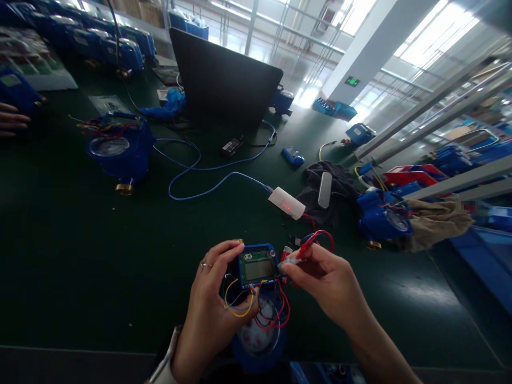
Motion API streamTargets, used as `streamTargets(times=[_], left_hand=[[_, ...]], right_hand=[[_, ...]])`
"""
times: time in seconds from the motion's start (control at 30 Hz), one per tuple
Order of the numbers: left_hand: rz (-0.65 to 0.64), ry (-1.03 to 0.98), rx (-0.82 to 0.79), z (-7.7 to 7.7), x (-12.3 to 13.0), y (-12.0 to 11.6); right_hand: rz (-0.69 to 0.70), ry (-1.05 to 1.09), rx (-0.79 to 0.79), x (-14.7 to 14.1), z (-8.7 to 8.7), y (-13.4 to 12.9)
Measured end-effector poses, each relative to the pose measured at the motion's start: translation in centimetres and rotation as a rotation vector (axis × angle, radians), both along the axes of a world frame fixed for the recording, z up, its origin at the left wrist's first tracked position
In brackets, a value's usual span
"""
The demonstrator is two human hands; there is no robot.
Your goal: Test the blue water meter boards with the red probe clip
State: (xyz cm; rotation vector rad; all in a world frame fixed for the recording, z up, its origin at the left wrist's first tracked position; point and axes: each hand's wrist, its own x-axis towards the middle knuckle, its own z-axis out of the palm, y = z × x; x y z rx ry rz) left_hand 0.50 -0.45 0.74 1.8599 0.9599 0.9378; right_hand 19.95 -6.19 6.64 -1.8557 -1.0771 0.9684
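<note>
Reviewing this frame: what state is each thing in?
Display module: in the left hand, board exposed, no digits visible
Red lead: pinched in the right hand
White box: red lights lit
Blue cable: plugged into the white box
Laptop: lid raised
Green sign: lit

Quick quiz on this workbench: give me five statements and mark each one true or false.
1. The left hand holds a framed circuit board with a small display. True.
2. The right hand is empty. False: it pinches a red lead.
3. A blue cable runs to the white box. True.
4. The slim silver object lies on top of the white box. False: it lies on a dark cloth.
5. The lights on the white box glow green. False: they glow red.
</note>
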Motion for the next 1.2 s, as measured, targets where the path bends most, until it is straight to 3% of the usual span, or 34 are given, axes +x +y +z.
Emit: streamTargets(times=[0.5, 0.7, 0.9, 1.2], left_hand=[[0.014, 0.007, 0.016, 0.3, 0.0, 0.3], [0.002, -0.002, -0.010, 0.3, 0.1, 0.2], [-0.001, -0.014, -0.037, 0.3, 0.1, 0.0], [-0.007, -0.021, -0.084, 0.8, 0.2, 0.1]], right_hand=[[0.074, 0.040, 0.001, 0.3, 0.2, 0.3], [0.114, -0.071, 0.046, 0.4, 0.1, -0.3], [0.032, -0.003, 0.128, 0.6, 0.7, -0.3], [0.062, -0.082, 0.050, 0.5, 0.3, 0.0]])
